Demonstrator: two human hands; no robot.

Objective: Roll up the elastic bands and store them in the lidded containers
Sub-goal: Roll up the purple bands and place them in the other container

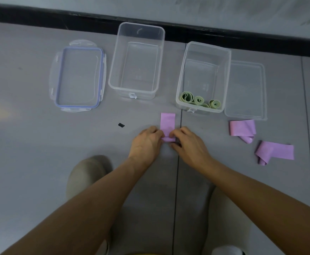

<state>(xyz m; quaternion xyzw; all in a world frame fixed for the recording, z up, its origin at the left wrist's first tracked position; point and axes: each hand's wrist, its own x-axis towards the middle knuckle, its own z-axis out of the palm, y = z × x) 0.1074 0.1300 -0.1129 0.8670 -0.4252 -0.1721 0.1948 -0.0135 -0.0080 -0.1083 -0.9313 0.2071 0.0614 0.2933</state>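
A purple elastic band (167,122) lies flat on the grey floor, its near end rolled up. My left hand (146,142) and my right hand (187,142) pinch that rolled end from either side. Two more purple bands lie unrolled to the right, one (242,128) by the plain lid and one (275,151) nearer me. The right clear container (227,74) holds three rolled green bands (198,101) in its near end. Beside it, the left clear container (113,70) has nothing inside.
A blue-rimmed clip lid (58,80) lies at the far left. A plain clear lid (246,89) rests right of the right container. A small black speck (121,125) sits on the floor. A black skirting (224,34) runs along the wall behind. My knees are below.
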